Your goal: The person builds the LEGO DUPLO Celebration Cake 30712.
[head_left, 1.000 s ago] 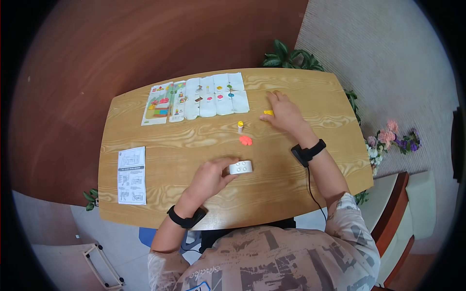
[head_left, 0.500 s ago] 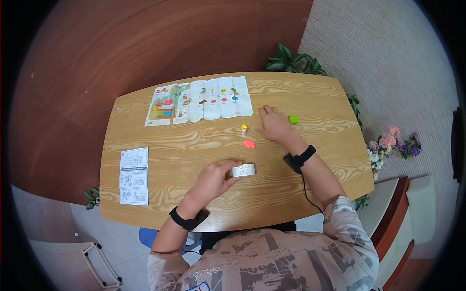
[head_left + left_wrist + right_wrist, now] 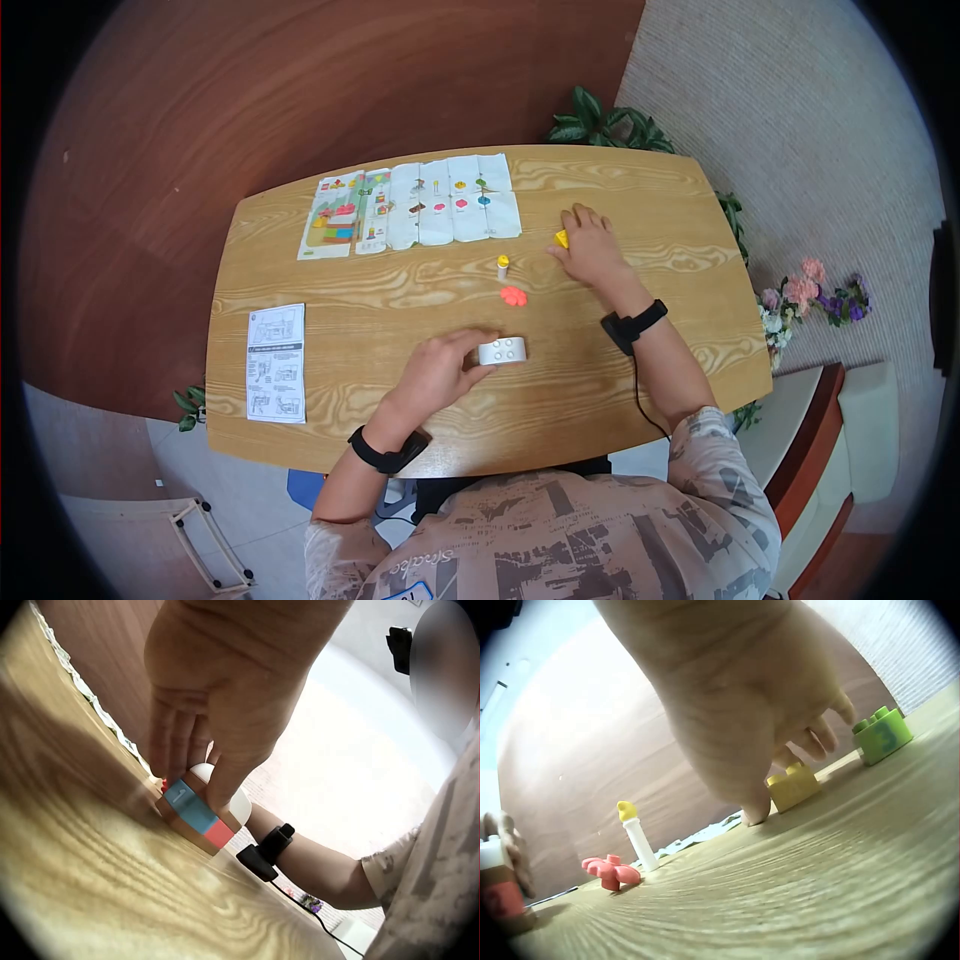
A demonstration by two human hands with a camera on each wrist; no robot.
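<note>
My left hand (image 3: 432, 372) grips a small stack of toy bricks (image 3: 196, 812) standing on the table, thumb on one side and fingers on the other. Its white rounded top (image 3: 503, 351) has studs; below come brown, then blue and red, then brown layers. Farther back, my right hand (image 3: 597, 252) hovers with extended fingers around a yellow brick (image 3: 796, 789). The thumb tip rests on the table beside that brick, and the fingers reach behind it. A green brick (image 3: 883, 736) marked 3 sits right of the yellow one, hidden under the hand in the head view.
Between the hands lie a coral flower-shaped piece (image 3: 513, 296) and an upright white candle piece (image 3: 503, 268) with a yellow flame. An unfolded picture sheet (image 3: 440, 200) spreads along the back; a printed leaflet (image 3: 276, 363) lies at left.
My right hand shifted left over the yellow brick, uncovering the green brick, then returned right, so yellow shows and green is covered. My left hand keeps holding the stack.
</note>
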